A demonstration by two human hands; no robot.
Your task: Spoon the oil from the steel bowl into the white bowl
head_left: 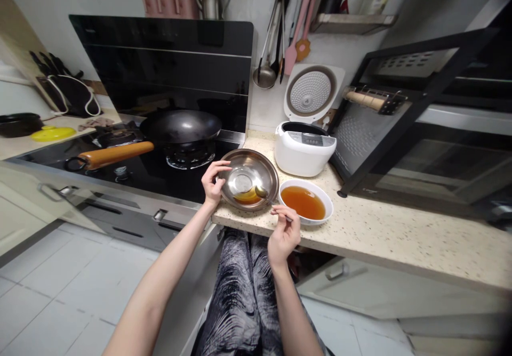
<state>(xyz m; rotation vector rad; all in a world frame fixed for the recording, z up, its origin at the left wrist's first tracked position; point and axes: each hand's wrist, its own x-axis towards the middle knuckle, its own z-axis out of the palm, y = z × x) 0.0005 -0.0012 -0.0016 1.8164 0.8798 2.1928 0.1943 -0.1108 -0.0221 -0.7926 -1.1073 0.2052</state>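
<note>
My left hand (213, 183) grips the left rim of a metal bowl (267, 172), which is tilted so that a small pool of amber liquid (246, 197) gathers on its near side. Closed around a thin handle, my right hand (285, 233) holds a metal spoon (262, 192) whose head is inside the bowl, by the liquid. Right beside it stands a white bowl (328, 207) filled with orange-brown liquid (304, 202).
Behind the bowls stands a white rice cooker (302, 156) with its lid raised. A black wok (182, 124) with a wooden handle (116, 155) sits on the stove to the left. At the right is a black rack (348, 132) holding an oven (432, 169).
</note>
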